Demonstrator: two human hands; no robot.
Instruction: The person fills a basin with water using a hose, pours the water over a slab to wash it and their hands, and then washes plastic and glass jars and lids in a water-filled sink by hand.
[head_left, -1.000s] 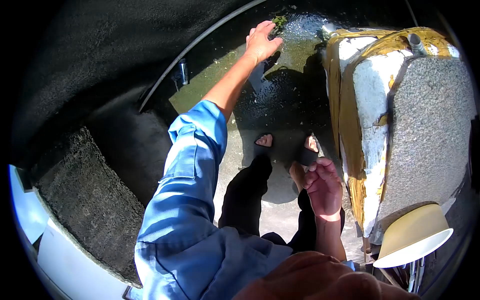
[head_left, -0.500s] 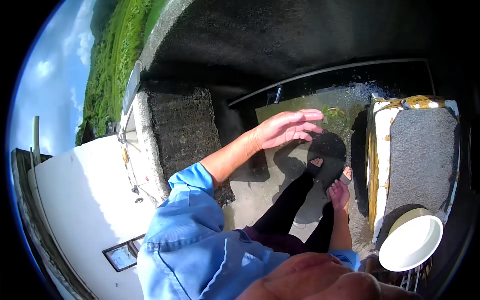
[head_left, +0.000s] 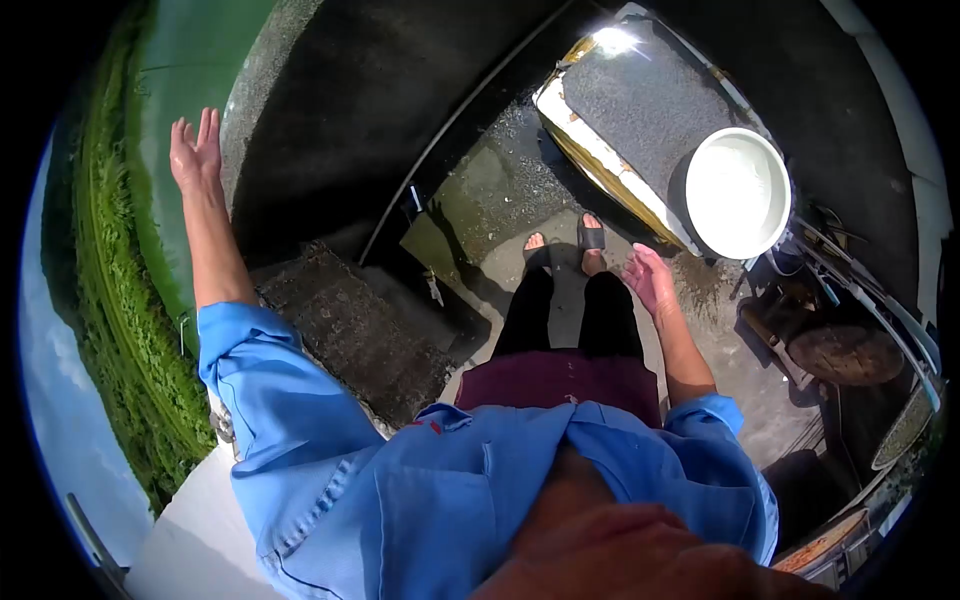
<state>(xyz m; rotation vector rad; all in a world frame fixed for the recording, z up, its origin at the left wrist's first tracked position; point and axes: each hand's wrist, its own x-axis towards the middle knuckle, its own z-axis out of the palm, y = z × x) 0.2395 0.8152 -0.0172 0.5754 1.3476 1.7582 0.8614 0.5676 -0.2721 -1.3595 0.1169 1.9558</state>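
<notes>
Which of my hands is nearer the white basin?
Right. Your right hand is left of the white basin, not touching; your left hand is much farther left.

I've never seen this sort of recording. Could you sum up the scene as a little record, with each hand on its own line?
Left hand: open, held out, seen beside the edge of the wall; holds nothing
Right hand: lowered, fingers loosely bent; nothing visible in it
Basin: white, at the near end of the grey slab
Shirt: blue
Feet: in dark sandals
Background: greenery
</notes>
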